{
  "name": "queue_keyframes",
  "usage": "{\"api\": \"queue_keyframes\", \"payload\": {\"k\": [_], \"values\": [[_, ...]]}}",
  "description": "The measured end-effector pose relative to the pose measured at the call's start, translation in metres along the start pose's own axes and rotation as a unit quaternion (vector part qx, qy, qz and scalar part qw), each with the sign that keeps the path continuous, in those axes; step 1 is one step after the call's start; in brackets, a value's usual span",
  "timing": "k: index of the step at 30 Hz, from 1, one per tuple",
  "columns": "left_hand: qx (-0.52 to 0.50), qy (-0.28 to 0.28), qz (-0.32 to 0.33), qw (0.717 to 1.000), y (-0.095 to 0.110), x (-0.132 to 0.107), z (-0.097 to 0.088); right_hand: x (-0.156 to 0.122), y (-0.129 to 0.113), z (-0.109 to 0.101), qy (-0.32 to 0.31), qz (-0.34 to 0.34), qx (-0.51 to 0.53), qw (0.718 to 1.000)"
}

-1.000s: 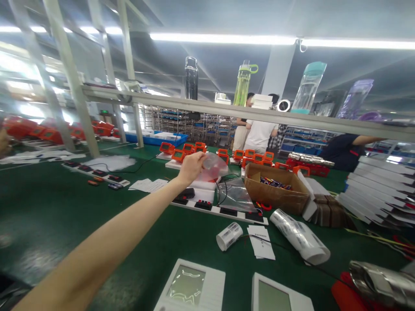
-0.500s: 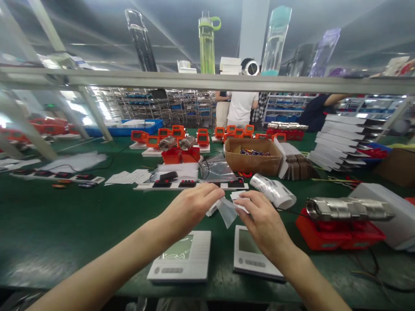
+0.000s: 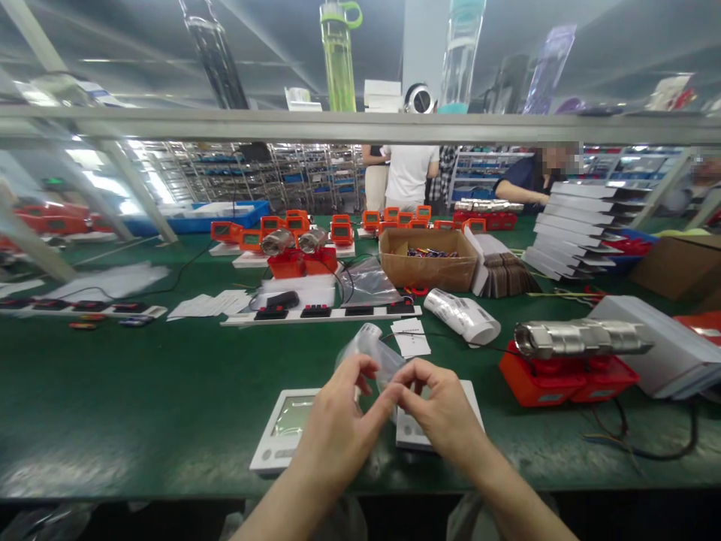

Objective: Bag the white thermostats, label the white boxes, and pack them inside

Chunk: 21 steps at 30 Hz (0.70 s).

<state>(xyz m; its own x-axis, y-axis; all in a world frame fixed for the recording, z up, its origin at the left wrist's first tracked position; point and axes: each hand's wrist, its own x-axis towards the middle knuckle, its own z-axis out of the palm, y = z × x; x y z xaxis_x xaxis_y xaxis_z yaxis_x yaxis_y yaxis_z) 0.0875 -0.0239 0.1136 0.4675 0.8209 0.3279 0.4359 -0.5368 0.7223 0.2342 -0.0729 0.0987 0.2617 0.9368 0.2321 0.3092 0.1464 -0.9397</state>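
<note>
A clear plastic bag [image 3: 386, 364] is pinched between my left hand [image 3: 338, 424] and my right hand [image 3: 442, 409], whose fingertips meet at its near edge. The bag's far end lies around or against a small pale item that I cannot make out. Beneath my left hand, partly hidden, is a white thermostat-like panel [image 3: 285, 417] with a grey screen and buttons. A second such panel [image 3: 469, 398] lies mostly covered by my right hand. Just beyond the bag, small printed white cards [image 3: 411, 338] rest on the green table.
A white printed roll [image 3: 462, 315] lies behind the cards. To the right, metal valves [image 3: 580, 338] sit on red housings [image 3: 568, 379]. Further back are a cardboard box [image 3: 428, 263], a strip of black modules [image 3: 315, 312] and orange-framed units [image 3: 341, 229]. A person [image 3: 529, 176] is at the back right.
My right hand has released the white cards onto the table and moved to the bag. Both hands have come nearer and together. The view has shifted slightly.
</note>
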Motion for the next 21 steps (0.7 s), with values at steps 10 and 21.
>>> {"api": "queue_keyframes", "payload": {"k": [10, 21], "values": [[-0.149, -0.005, -0.065, 0.987, -0.007, -0.002, -0.003, -0.008, -0.003, 0.006, -0.012, 0.004, 0.086, 0.996], [0.030, 0.181, 0.010, 0.983, -0.014, -0.013, -0.044, -0.024, 0.029, -0.068, -0.075, 0.000, -0.154, 0.985]]}}
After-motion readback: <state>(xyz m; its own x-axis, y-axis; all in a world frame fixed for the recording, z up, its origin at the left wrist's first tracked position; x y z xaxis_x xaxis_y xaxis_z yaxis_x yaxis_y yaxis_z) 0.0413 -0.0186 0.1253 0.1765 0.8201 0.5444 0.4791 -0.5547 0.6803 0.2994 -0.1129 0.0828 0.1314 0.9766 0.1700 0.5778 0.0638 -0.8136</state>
